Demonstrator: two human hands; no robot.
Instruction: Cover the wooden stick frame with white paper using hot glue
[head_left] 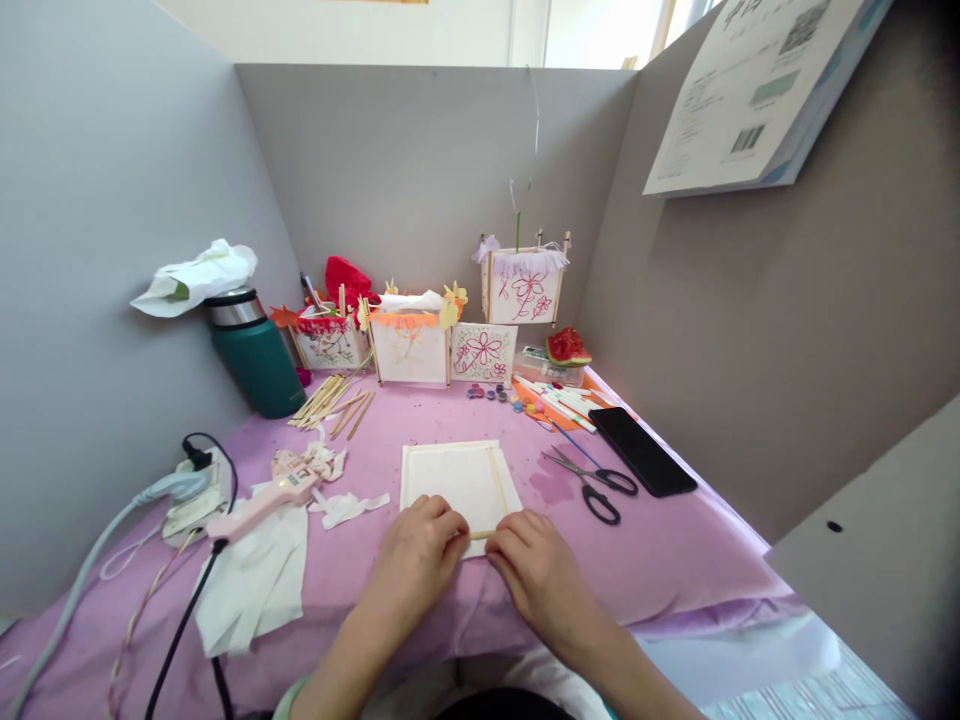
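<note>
A white square sheet (446, 475) lies flat on the pink cloth in front of me, with thin pale sticks along its edges. One pale stick (500, 485) runs down its right side. At the near edge, my left hand (421, 548) and my right hand (541, 572) pinch another thin stick (480, 535) against the sheet, a short gap between them. Both hands have curled fingers and bent thumbs. My fingers cover the stick's ends and part of the sheet's near border.
Black scissors (600, 485) and a phone (643, 450) lie to the right. A pink heating tool (262, 505), cables and white strips (259, 570) are on the left. Behind stand a green bottle (259, 360), loose sticks (326, 400) and decorated paper lanterns (410, 350). Grey partitions (435, 170) enclose the table.
</note>
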